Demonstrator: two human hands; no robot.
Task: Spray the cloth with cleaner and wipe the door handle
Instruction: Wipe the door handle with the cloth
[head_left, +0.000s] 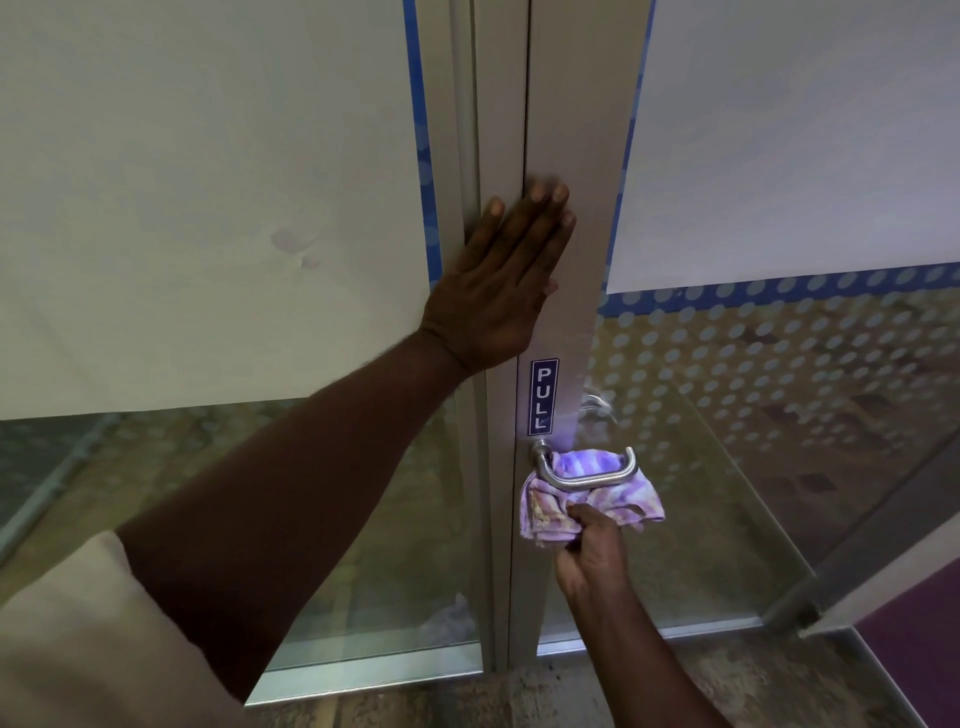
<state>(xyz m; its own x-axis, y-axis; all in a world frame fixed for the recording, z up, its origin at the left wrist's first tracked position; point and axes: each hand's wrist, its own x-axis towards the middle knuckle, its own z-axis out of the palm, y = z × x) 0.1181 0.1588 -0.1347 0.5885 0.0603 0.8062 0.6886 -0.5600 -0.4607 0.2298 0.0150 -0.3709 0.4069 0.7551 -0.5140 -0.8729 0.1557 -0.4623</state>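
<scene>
A silver lever door handle (582, 480) juts from the grey metal door frame (576, 130), just below a blue PULL sticker (543, 397). A purple and white striped cloth (631, 501) is bunched behind and under the handle, touching it. My right hand (589, 545) is shut on the cloth's lower edge, right beneath the handle. My left hand (501, 275) lies flat with fingers together against the frame, above the sticker. No cleaner bottle is in view.
Glass panels (753, 415) with a dotted frosted pattern flank the frame, and white paper sheets (208, 182) cover their upper parts. A second handle shows faintly through the glass behind the door. A speckled floor (571, 696) runs along the bottom.
</scene>
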